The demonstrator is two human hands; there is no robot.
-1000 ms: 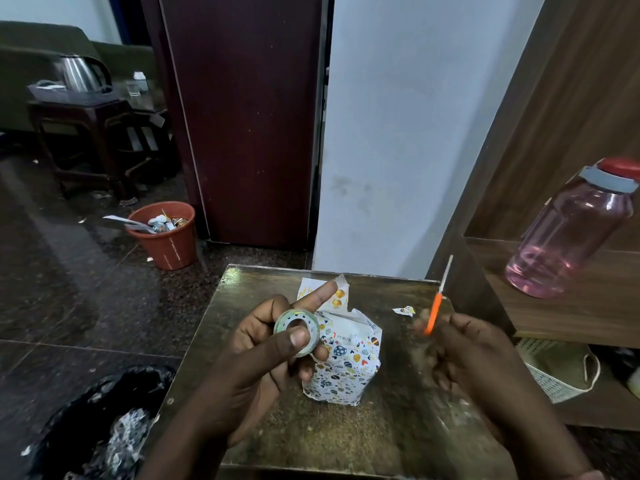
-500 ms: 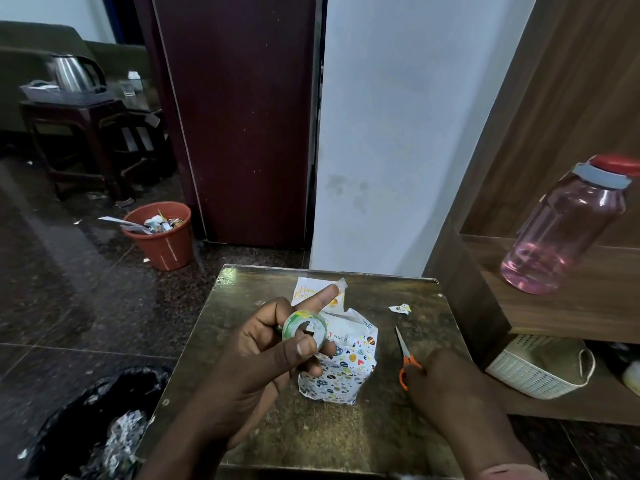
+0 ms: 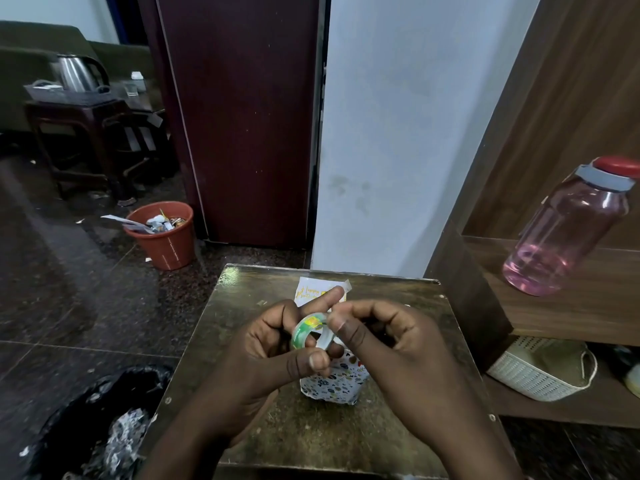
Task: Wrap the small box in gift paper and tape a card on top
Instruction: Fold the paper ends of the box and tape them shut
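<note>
Tape roll (image 3: pixel 311 330) held above the small table (image 3: pixel 398 296), gripped between thumb and fingers of the left hand (image 3: pixel 273 355); right hand (image 3: pixel 391 344) pinches at the roll's rim with thumb and forefinger. Wrapped box (image 3: pixel 332 382) stands on the table directly beneath both hands, mostly hidden. Card (image 3: pixel 313 289) lies flat just beyond it.

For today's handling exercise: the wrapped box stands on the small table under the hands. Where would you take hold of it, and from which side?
Probably by its two flat side faces near the base, coming from the person's near side. The wrapped box stands upright on the table; its top is hidden behind the left hand, right hand and tape roll, so only the lower part is free.
</note>
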